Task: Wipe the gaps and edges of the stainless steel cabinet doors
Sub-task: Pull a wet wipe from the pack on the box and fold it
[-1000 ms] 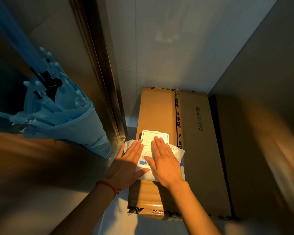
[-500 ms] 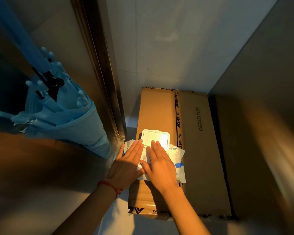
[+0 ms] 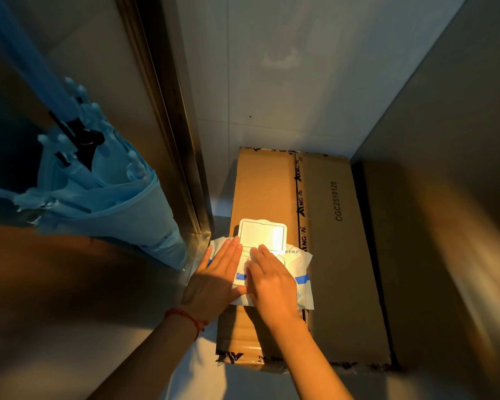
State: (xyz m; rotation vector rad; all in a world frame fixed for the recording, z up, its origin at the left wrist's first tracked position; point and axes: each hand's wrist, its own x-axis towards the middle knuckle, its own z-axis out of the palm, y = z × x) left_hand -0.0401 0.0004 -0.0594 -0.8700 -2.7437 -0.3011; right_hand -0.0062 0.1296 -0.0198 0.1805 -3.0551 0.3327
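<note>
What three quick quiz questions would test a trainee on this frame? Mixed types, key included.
1. True or false: the flip lid of the wipes pack stands open.
2. The pack lies on: A) the floor B) the cardboard box C) the folded blue umbrella
3. Fill in: the left hand lies ____ on the pack; the right hand lies beside it.

Key: 1 true; 2 B; 3 flat

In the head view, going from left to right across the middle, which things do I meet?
Folded blue umbrella → steel door frame edge → left hand → right hand, both resting on the wipes pack → cardboard box → steel panel.
</note>
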